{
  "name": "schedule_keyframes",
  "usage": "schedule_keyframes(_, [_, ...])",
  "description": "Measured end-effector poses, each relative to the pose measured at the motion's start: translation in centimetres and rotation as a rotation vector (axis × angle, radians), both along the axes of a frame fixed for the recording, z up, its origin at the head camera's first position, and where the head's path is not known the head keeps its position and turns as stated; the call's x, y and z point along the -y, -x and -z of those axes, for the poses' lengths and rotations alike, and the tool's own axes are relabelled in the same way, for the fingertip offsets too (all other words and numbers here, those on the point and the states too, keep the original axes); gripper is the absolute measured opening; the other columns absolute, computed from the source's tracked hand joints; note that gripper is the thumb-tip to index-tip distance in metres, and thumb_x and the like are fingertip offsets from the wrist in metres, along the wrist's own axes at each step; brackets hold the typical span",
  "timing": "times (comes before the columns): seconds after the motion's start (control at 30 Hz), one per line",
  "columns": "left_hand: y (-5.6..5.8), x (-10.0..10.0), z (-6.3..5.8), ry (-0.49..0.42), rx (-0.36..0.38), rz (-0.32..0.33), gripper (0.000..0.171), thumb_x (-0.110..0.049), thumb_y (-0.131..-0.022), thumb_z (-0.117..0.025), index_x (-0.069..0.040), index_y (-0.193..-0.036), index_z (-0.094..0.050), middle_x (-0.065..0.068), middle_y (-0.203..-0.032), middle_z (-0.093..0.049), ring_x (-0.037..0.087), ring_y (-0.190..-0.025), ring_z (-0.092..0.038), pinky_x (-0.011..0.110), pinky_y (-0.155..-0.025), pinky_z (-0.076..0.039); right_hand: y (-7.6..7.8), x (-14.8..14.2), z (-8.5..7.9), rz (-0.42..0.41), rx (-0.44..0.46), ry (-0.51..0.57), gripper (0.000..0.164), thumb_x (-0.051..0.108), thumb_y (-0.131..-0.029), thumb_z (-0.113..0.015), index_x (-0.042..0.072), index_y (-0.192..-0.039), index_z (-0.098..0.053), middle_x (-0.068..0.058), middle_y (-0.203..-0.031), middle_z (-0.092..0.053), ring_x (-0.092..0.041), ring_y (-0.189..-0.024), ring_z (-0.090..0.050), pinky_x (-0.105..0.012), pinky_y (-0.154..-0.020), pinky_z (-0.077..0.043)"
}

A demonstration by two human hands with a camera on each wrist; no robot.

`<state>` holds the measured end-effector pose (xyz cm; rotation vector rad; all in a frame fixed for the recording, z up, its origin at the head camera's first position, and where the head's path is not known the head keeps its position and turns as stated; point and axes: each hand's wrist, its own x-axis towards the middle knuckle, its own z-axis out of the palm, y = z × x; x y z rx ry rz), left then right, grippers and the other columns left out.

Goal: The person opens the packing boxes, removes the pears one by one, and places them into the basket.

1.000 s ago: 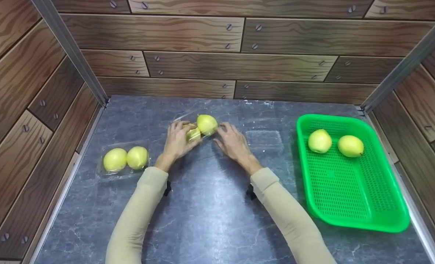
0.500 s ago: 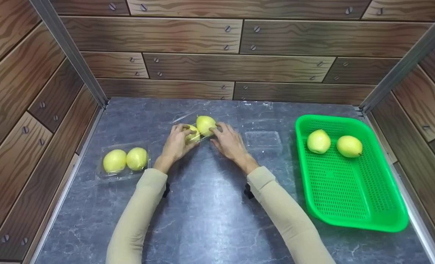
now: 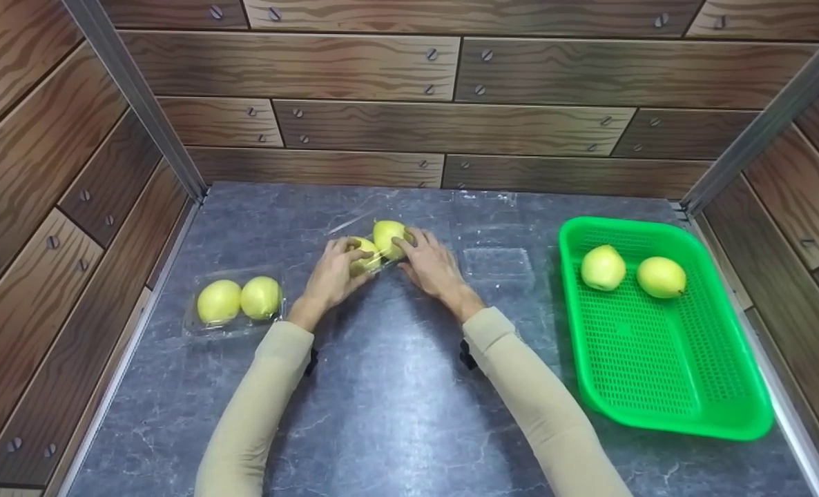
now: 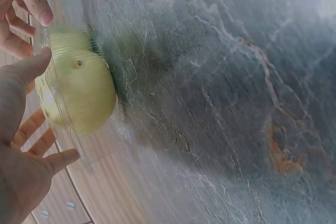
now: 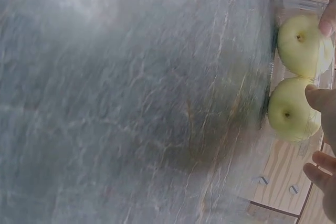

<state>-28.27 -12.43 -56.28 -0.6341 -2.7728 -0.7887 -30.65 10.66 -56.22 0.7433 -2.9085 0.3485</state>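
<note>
Two yellow-green pears sit side by side in a clear plastic container point(image 4: 73, 142) between my hands. My left hand point(image 3: 333, 274) grips the container's left end, thumb on the near side and fingers spread over the left pear point(image 3: 366, 257). At the other end, my right hand point(image 3: 435, 266) holds the container, its fingertips over the right pear point(image 3: 386, 236). In the right wrist view, the right thumb point(image 5: 315, 97) lies at the rim against the lower pear point(image 5: 291, 114). The left thumb point(image 4: 39, 61) presses the rim in the left wrist view.
Another clear container point(image 3: 233, 328) with two pears stands at the left. Clear plastic containers point(image 3: 498, 264) lie right of my hands. A green basket point(image 3: 641, 407) at the right holds two pears point(image 3: 603, 268). Wood-patterned walls point(image 3: 368, 65) enclose the grey tabletop point(image 3: 389, 414).
My right hand has moved left and closed in on the right pear and the container's end. That pear sits slightly lower; the left hand has barely moved.
</note>
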Motion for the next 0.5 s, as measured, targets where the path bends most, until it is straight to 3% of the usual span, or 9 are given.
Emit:
schedule_keyframes(0.2, [-0.28,0.03,0.05,-0.009,0.011,0.013,0.04,-0.023,-0.088,-0.085,-0.01,-0.125,-0.077,0.017,-0.141,-0.063,0.039,-0.135,-0.054,0.055,-0.118,-0.053,-0.03,-0.12,-0.02,-0.006,0.008,-0.009,0.053,0.028,-0.101,-0.07,0.022,-0.152,-0.055,-0.016,-0.162,-0.046,-0.039,-0.15,-0.045,-0.061,-0.119,-0.051])
schedule_keyframes(0.5, [-0.94,0.36,0.32,-0.023,-0.027,0.06,0.04,-0.022,-0.088,-0.086,-0.011,-0.125,-0.077,0.018,-0.14,-0.064,0.039,-0.132,-0.055,0.055,-0.115,-0.055,-0.57,-0.75,0.57,-0.062,-0.075,-0.021,0.051,0.029,-0.101,-0.069,0.022,-0.149,-0.056,-0.013,-0.156,-0.052,-0.037,-0.145,-0.05,-0.059,-0.115,-0.055])
